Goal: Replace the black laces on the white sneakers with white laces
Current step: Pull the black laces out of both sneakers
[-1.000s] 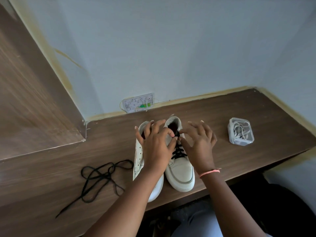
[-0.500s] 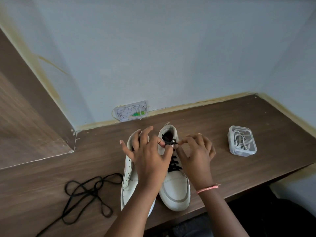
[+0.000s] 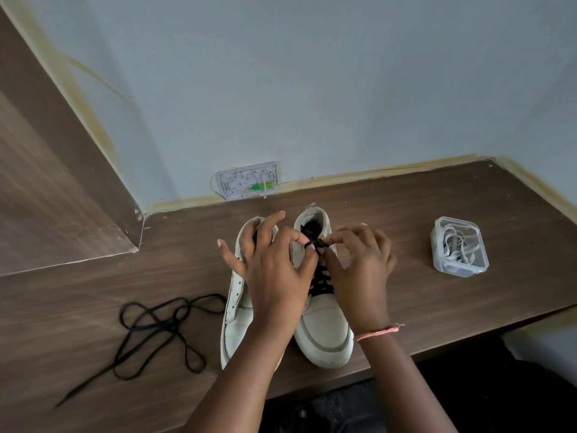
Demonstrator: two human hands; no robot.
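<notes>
- Two white sneakers stand side by side on a wooden desk, toes toward its front edge, heels toward the wall.
- The right sneaker carries a black lace crossed up its tongue; the left sneaker shows bare eyelets along its flap.
- The left hand reaches across both shoes; its thumb and forefinger pinch the black lace at the top of the right sneaker, and the other fingers are spread over the left shoe's collar.
- The right hand, with a pink thread on the wrist, pinches the same lace from the other side, fingers curled.
- A loose black lace sprawls in loops on the desk left of the shoes, one end trailing toward the front edge.
- A clear plastic box of white laces sits well apart to the right, with bare wood between it and the right hand.
- A wooden panel closes the left side; a small wall plate sits just behind the shoes at the desk's back edge.
</notes>
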